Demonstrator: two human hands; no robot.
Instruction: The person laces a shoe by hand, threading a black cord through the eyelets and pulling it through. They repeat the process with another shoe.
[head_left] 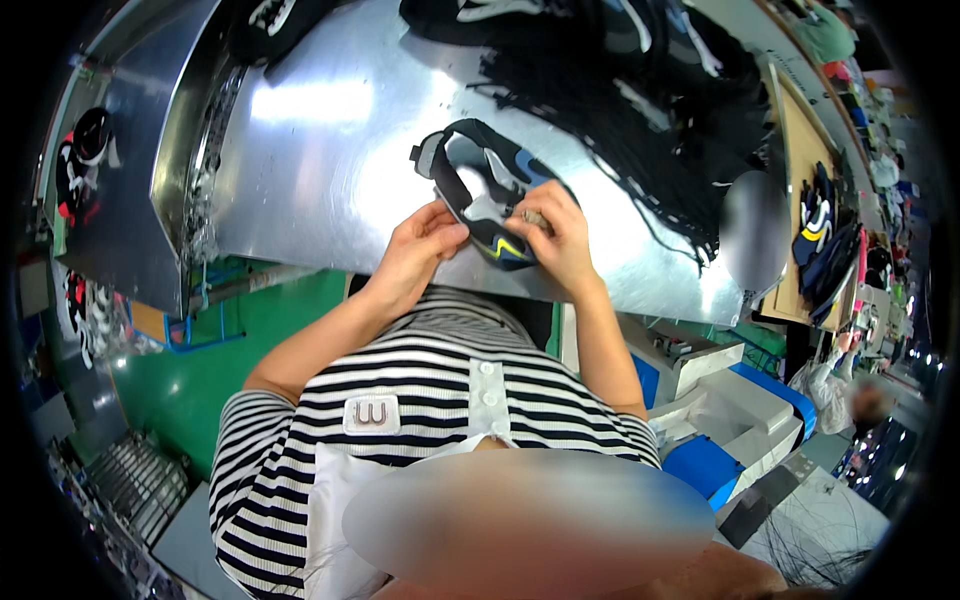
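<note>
A black and grey shoe upper (478, 160), with white, blue and yellow parts, rests on the shiny metal table (320, 170) in front of me. My left hand (422, 243) pinches its near left edge between thumb and fingers. Over the right side of the upper, my right hand (555, 235) is closed, thumb against index finger. A small tan, wrapped-looking piece (535, 217) shows between those fingers; its kind is not clear. The right fingers partly hide that side of the upper.
A heap of black laces (640, 150) covers the table's right side, with more dark shoe uppers (570, 20) behind it. Another dark shoe piece (275, 30) lies far left. A wooden board (800, 190) with uppers stands right; a white and blue machine (720, 410) sits below.
</note>
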